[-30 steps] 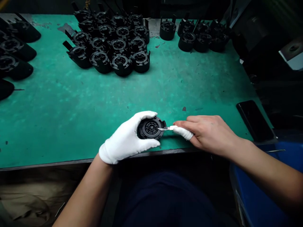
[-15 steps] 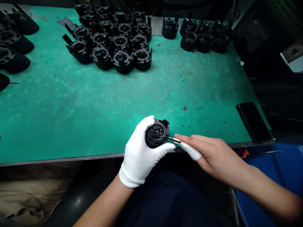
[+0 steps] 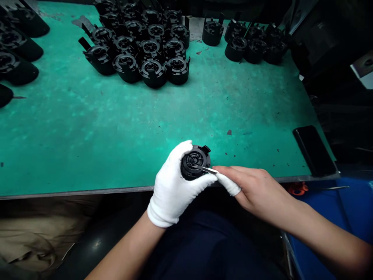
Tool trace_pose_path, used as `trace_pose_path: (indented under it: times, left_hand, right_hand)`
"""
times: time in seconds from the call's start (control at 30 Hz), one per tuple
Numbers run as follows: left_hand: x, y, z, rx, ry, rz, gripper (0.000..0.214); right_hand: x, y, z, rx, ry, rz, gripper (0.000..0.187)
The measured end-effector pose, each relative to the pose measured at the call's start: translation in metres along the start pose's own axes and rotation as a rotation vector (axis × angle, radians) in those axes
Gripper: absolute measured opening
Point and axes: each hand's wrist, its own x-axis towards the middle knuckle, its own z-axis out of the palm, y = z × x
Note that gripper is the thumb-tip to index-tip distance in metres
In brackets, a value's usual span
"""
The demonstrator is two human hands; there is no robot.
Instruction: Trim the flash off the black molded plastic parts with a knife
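My left hand (image 3: 175, 182), in a white glove, is wrapped round a black round plastic part (image 3: 190, 171) near the table's front edge. The part's ringed face, with a small tab on its far rim, is turned up toward me. My right hand (image 3: 250, 182) is bare apart from a white cover on the thumb. Between its thumb and forefinger it pinches a slim metal blade-like tool (image 3: 205, 169). The tool's tip lies over the inner rings of the part's face; whether it touches cannot be made out. The rest of the tool is hidden by the fingers.
Several similar black parts (image 3: 153, 74) stand grouped at the back of the green table (image 3: 116, 136), with more at back right (image 3: 236, 50) and far left (image 3: 17, 66). A black phone (image 3: 314, 151) lies at the right edge. A blue bin (image 3: 355, 210) and orange handles (image 3: 297, 189) are below it.
The tool's tip has shifted left, farther in over the part's face, and my right hand has come closer to my left thumb. My left hand keeps its grip. The whole view has shifted slightly.
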Motion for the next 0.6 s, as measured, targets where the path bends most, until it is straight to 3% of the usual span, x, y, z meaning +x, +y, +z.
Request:
trace_pose_path:
  times: [0.17, 0.33, 0.43, 0.5, 0.57, 0.6]
  left_hand:
    - [0.001, -0.002, -0.001, 0.038, -0.017, 0.004, 0.083]
    - [0.001, 0.000, -0.003, 0.045, -0.079, -0.002, 0.086]
    - [0.009, 0.002, -0.010, 0.047, -0.160, -0.018, 0.087]
    - [0.020, -0.001, -0.021, 0.052, -0.282, 0.015, 0.087]
    - [0.033, -0.008, -0.035, 0.059, -0.377, 0.090, 0.079]
    - [0.039, -0.012, -0.043, 0.064, -0.360, 0.117, 0.072]
  right_hand:
    - [0.005, -0.002, -0.009, -0.037, -0.121, -0.017, 0.055]
    - [0.017, -0.004, -0.025, -0.039, -0.202, -0.073, 0.043]
    - [0.016, -0.003, -0.026, -0.009, -0.181, -0.084, 0.039]
    - [0.011, 0.001, -0.026, 0.053, -0.143, -0.080, 0.038]
    - [0.004, 0.010, -0.029, 0.126, -0.055, -0.053, 0.037]
    - [0.002, 0.016, -0.031, 0.153, 0.000, -0.030, 0.036]
